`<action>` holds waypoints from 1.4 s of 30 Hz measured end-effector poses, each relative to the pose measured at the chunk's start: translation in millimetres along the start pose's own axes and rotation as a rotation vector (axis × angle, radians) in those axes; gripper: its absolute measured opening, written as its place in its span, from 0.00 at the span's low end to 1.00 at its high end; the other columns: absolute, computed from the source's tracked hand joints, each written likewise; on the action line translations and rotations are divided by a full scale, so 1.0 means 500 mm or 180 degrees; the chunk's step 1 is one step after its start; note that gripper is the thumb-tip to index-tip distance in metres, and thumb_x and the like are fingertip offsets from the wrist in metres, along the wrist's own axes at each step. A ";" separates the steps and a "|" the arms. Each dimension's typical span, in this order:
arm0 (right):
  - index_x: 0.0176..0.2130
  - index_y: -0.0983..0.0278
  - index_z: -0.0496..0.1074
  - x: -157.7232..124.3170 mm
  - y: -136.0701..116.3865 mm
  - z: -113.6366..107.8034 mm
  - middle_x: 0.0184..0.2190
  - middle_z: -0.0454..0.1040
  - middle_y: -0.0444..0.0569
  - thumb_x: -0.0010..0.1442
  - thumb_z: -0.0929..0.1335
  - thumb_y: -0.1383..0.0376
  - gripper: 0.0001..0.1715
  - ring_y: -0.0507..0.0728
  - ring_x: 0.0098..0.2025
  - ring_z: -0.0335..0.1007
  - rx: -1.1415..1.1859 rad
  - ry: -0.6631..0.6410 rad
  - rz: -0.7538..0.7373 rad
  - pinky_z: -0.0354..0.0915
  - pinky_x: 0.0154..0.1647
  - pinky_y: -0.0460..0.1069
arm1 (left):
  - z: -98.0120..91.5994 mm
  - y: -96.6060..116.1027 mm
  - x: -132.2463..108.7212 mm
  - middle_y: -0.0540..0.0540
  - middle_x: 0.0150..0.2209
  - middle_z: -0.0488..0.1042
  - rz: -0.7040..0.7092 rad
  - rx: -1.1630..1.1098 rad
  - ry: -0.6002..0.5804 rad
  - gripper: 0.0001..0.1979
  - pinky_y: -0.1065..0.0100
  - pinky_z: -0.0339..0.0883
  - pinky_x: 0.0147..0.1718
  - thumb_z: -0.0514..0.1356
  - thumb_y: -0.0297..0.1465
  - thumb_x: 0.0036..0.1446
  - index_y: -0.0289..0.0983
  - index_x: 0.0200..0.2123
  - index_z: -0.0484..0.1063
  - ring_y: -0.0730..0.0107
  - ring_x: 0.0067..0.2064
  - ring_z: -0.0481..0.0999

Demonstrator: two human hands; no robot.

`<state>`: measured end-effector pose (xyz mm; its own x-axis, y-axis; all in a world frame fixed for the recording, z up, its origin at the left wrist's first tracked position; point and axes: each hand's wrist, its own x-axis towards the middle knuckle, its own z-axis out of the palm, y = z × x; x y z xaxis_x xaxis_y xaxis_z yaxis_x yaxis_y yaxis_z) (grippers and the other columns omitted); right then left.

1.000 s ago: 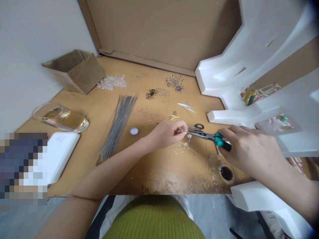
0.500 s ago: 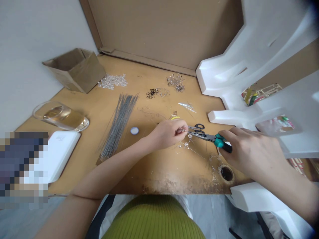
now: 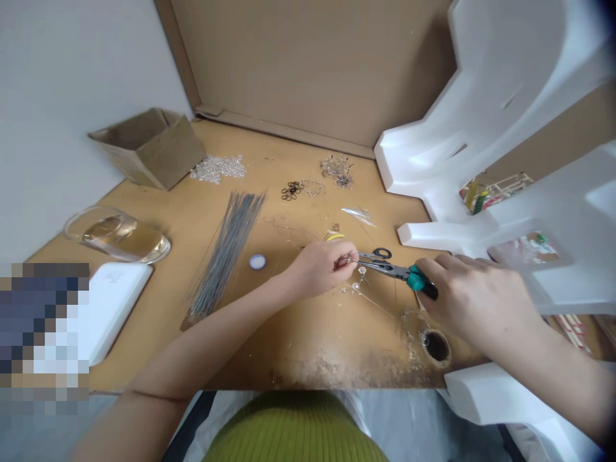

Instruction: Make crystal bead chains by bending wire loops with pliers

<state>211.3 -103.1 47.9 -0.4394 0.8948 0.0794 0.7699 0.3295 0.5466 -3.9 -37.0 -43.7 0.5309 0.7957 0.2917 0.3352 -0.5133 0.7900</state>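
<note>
Well, cardboard [image 3: 312, 70] backs the stained table [image 3: 298, 333] (pliers [image 3: 398, 272] above).

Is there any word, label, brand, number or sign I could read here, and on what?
No text is readable.
Flat white rounded case: a faint grey mark, too small and blurred to read.
Metal pliers with teal-and-black handles: no lettering can be made out.

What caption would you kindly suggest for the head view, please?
Needle-nose pliers in the right hand, tips at the left hand, which pinches a small metallic piece.
</note>
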 end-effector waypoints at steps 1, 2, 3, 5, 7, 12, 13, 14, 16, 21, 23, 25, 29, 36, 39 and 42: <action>0.27 0.63 0.69 0.003 0.000 -0.001 0.22 0.70 0.49 0.53 0.63 0.63 0.08 0.56 0.23 0.64 -0.0028 0.0011 -0.0026 0.39 0.24 0.49 | 0.001 -0.001 0.001 0.53 0.25 0.68 -0.0010 0.0011 0.0009 0.04 0.75 0.56 0.24 0.54 0.27 0.52 0.36 0.30 0.68 0.79 0.24 0.62; 0.26 0.63 0.69 0.007 0.000 -0.002 0.22 0.70 0.49 0.53 0.63 0.64 0.07 0.57 0.23 0.65 -0.0055 -0.0002 -0.0046 0.39 0.24 0.49 | 0.001 -0.002 0.001 0.53 0.24 0.67 -0.0028 0.0023 0.0011 0.04 0.75 0.55 0.24 0.54 0.27 0.52 0.36 0.30 0.68 0.79 0.24 0.61; 0.26 0.63 0.69 0.010 -0.001 -0.004 0.21 0.70 0.49 0.53 0.63 0.65 0.07 0.57 0.23 0.65 -0.0078 -0.0029 -0.0047 0.39 0.24 0.49 | 0.001 -0.001 0.002 0.53 0.24 0.67 -0.0059 0.0030 0.0015 0.04 0.75 0.55 0.24 0.54 0.27 0.52 0.36 0.30 0.68 0.79 0.23 0.61; 0.27 0.63 0.69 0.017 -0.003 -0.005 0.22 0.70 0.49 0.54 0.63 0.66 0.07 0.58 0.24 0.67 -0.0080 -0.0100 -0.0022 0.39 0.24 0.49 | 0.000 0.000 0.003 0.54 0.23 0.65 -0.0144 0.0030 0.0026 0.03 0.75 0.54 0.24 0.54 0.27 0.52 0.36 0.29 0.68 0.79 0.23 0.61; 0.29 0.63 0.69 0.023 -0.004 -0.004 0.24 0.71 0.49 0.56 0.62 0.65 0.09 0.58 0.26 0.68 -0.0008 -0.0175 0.0048 0.39 0.24 0.49 | -0.001 -0.001 0.005 0.54 0.22 0.65 -0.0235 0.0045 0.0013 0.03 0.75 0.54 0.24 0.54 0.28 0.53 0.36 0.29 0.68 0.78 0.24 0.61; 0.37 0.61 0.71 0.036 0.005 0.018 0.32 0.76 0.50 0.56 0.62 0.59 0.12 0.59 0.29 0.71 0.0421 -0.0499 0.0481 0.43 0.23 0.48 | -0.001 -0.032 0.015 0.54 0.22 0.64 -0.0561 0.0057 0.0040 0.05 0.74 0.54 0.24 0.53 0.29 0.55 0.36 0.28 0.67 0.78 0.24 0.61; 0.39 0.61 0.71 0.038 0.006 0.029 0.32 0.76 0.50 0.57 0.62 0.58 0.14 0.59 0.29 0.71 0.0543 -0.0581 0.0637 0.44 0.24 0.48 | -0.001 -0.041 0.018 0.54 0.22 0.64 -0.0639 -0.0076 0.0026 0.05 0.74 0.54 0.24 0.53 0.30 0.55 0.36 0.29 0.67 0.78 0.24 0.62; 0.40 0.60 0.70 0.038 0.004 0.043 0.32 0.77 0.50 0.57 0.61 0.55 0.16 0.59 0.29 0.71 0.0685 -0.0674 0.0777 0.45 0.24 0.48 | -0.002 -0.048 0.020 0.54 0.22 0.64 -0.0715 -0.0273 0.0035 0.05 0.74 0.55 0.23 0.54 0.30 0.55 0.36 0.29 0.67 0.78 0.23 0.62; 0.42 0.60 0.70 0.038 -0.011 0.078 0.30 0.77 0.50 0.60 0.58 0.52 0.20 0.60 0.30 0.72 0.1023 -0.0877 0.0915 0.48 0.24 0.48 | -0.005 -0.058 0.024 0.55 0.21 0.64 -0.0884 -0.0667 0.0029 0.05 0.75 0.56 0.22 0.55 0.32 0.54 0.36 0.29 0.66 0.79 0.22 0.63; 0.46 0.60 0.69 0.031 -0.106 0.185 0.37 0.76 0.52 0.60 0.60 0.50 0.23 0.60 0.34 0.72 0.1409 -0.0946 0.1125 0.56 0.29 0.50 | -0.015 -0.050 0.029 0.56 0.17 0.64 -0.1201 -0.1441 -0.0205 0.06 0.75 0.58 0.21 0.58 0.32 0.52 0.35 0.31 0.66 0.80 0.18 0.63; 0.46 0.62 0.70 0.027 -0.145 0.221 0.40 0.74 0.54 0.59 0.61 0.50 0.23 0.61 0.39 0.71 0.1434 -0.0747 0.1020 0.58 0.33 0.50 | -0.019 -0.043 0.029 0.56 0.16 0.64 -0.1244 -0.1672 -0.0270 0.06 0.75 0.59 0.21 0.58 0.32 0.51 0.35 0.31 0.66 0.80 0.18 0.64; 0.45 0.63 0.71 0.023 -0.172 0.248 0.40 0.73 0.55 0.60 0.61 0.51 0.22 0.63 0.44 0.67 0.1393 -0.0501 0.0984 0.59 0.38 0.52 | -0.021 -0.036 0.029 0.56 0.16 0.64 -0.1246 -0.1836 -0.0278 0.07 0.75 0.59 0.22 0.59 0.32 0.50 0.34 0.31 0.66 0.80 0.18 0.64; 0.49 0.64 0.69 0.015 -0.193 0.280 0.42 0.71 0.56 0.60 0.62 0.52 0.24 0.64 0.47 0.63 0.1415 -0.0221 0.0898 0.59 0.42 0.54 | -0.023 -0.027 0.029 0.55 0.16 0.65 -0.1259 -0.1947 -0.0276 0.06 0.76 0.59 0.22 0.59 0.31 0.50 0.34 0.30 0.66 0.80 0.19 0.64; 0.52 0.68 0.67 0.007 -0.201 0.300 0.46 0.70 0.59 0.61 0.60 0.51 0.29 0.65 0.48 0.61 0.1598 0.0037 0.0882 0.58 0.47 0.57 | -0.018 -0.018 0.021 0.54 0.21 0.66 -0.0980 -0.1627 -0.0108 0.06 0.75 0.60 0.22 0.58 0.31 0.52 0.35 0.31 0.66 0.79 0.21 0.65; 0.53 0.68 0.67 0.007 -0.193 0.298 0.49 0.69 0.60 0.60 0.62 0.51 0.30 0.67 0.52 0.60 0.1901 0.0168 0.0884 0.56 0.51 0.60 | -0.017 -0.014 0.013 0.53 0.24 0.68 -0.0626 -0.0973 0.0066 0.06 0.74 0.59 0.25 0.56 0.32 0.54 0.35 0.31 0.67 0.79 0.24 0.65; 0.50 0.64 0.70 0.012 -0.165 0.275 0.50 0.70 0.57 0.59 0.63 0.51 0.26 0.65 0.54 0.61 0.2766 0.0358 0.1004 0.58 0.52 0.60 | -0.015 -0.012 0.007 0.52 0.26 0.69 -0.0418 -0.0447 0.0174 0.05 0.75 0.57 0.26 0.56 0.31 0.54 0.36 0.31 0.69 0.78 0.26 0.65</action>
<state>208.8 -83.5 -111.6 -0.1580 0.9619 0.2231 0.9177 0.2264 -0.3264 -10.1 -28.7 -43.2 0.4455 0.8711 0.2069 0.2849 -0.3570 0.8896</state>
